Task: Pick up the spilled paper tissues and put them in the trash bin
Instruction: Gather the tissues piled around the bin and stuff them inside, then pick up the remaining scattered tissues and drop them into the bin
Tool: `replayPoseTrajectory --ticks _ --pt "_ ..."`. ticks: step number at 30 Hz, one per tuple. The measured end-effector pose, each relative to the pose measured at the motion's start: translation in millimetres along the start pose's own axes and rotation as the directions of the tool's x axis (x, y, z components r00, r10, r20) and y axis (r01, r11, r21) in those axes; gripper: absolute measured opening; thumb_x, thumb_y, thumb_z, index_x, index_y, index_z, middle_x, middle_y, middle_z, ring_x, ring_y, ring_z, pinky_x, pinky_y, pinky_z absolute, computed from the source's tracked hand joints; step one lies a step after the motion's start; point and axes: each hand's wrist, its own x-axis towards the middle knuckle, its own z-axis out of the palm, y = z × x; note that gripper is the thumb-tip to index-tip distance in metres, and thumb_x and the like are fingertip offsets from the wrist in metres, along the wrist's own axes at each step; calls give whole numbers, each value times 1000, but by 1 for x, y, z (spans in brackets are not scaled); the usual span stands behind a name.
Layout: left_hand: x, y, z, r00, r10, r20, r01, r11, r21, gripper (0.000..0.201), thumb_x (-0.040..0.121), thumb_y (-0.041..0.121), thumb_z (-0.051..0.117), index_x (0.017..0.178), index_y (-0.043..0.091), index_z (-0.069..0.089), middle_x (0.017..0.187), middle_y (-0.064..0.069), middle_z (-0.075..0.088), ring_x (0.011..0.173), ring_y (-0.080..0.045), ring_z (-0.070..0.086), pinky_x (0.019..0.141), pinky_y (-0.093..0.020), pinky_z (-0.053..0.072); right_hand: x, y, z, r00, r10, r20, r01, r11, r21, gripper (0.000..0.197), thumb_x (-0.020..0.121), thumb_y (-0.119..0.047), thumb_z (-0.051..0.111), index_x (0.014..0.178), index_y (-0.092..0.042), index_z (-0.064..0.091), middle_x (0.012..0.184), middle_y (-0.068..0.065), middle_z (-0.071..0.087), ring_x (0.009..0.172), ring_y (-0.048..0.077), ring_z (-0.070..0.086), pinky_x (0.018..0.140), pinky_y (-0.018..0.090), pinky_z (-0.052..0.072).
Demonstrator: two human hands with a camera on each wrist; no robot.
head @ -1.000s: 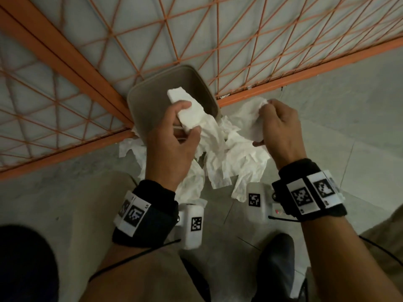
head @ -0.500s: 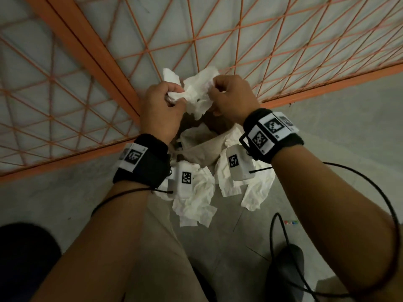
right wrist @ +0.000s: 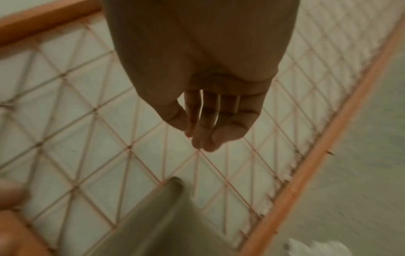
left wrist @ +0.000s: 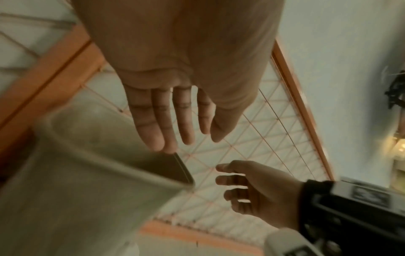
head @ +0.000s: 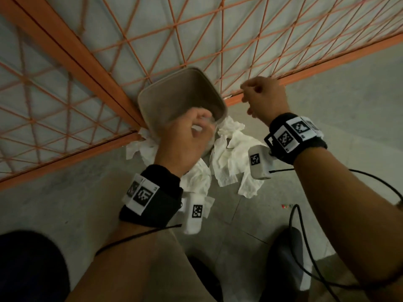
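Since half a second ago, both hands have let go of the bunched white tissue they held together above the bin, and have moved apart. The left hand [head: 185,136] now hovers over the near edge of the grey-beige, square plastic trash bin with rounded corners [head: 174,88]; the left wrist view shows its fingers [left wrist: 157,121] stretched out straight, slightly spread and holding nothing. The right hand [head: 265,97] is raised to the right of the bin, in front of the orange bar of the fence. Its fingers [right wrist: 210,124] hang loosely bent, close together, with nothing between them.

The bin stands on the grey concrete floor [head: 65,203], in the corner formed by two panels of the orange metal mesh fence [head: 174,25]. The released tissue cannot be seen; the bin's interior is dark, partly covered by the left hand, and appears blurred in both wrist views, so its contents cannot be confirmed.

The remaining crumpled white paper tissues [head: 231,158] lie spilled on the floor against the near side of the bin, spreading from its left near corner to its right. Part of the heap is hidden behind the left wrist.

Each wrist carries a black band with square black-and-white markers [head: 285,138] and a white camera block [head: 258,162]. A black cable [head: 305,247] runs along the right forearm. A dark shoe [head: 285,247] rests on the floor at the near right.
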Motion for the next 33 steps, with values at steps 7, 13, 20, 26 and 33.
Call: replayPoseTrajectory --ticks 7,13,20,26,33 --pt "10 -65 105 884 -366 290 299 920 253 32 89 32 61 120 25 58 117 0 66 109 -21 62 97 -38 49 -30 128 34 902 418 107 -402 904 -146 22 78 -38 55 91 -27 69 92 9 75 81 33 72 77 48 61" --pt "37 -117 148 836 -528 151 406 780 476 38 86 31 54 123 22 54 126 -9 59 114 -34 55 98 -45 47 -46 177 60 892 433 126 -380 872 -308 35 86 -32 61 120 -23 60 127 5 56 107 27 62 90 36 49" --pt "53 -151 173 862 -505 47 438 789 431 22 86 26 55 94 10 67 105 -21 67 95 -41 64 80 -42 55 -21 197 88 924 260 280 -58 819 -571 53 87 -31 62 137 -33 44 142 3 39 111 30 60 85 44 52" --pt "34 -149 174 883 -468 29 431 834 344 36 87 35 53 58 16 41 64 -5 53 69 -34 56 64 -33 46 -14 209 97 897 313 312 -65 791 -609 33 90 -16 50 120 -22 64 126 8 58 111 36 60 91 44 49" --pt "2 -115 147 935 -354 -31 356 929 98 32 82 40 58 62 19 44 67 -10 61 67 -31 63 67 -47 57 -20 202 101 864 330 381 -76 832 -549 42 86 -29 62 127 -22 54 132 9 45 112 36 56 89 45 51"
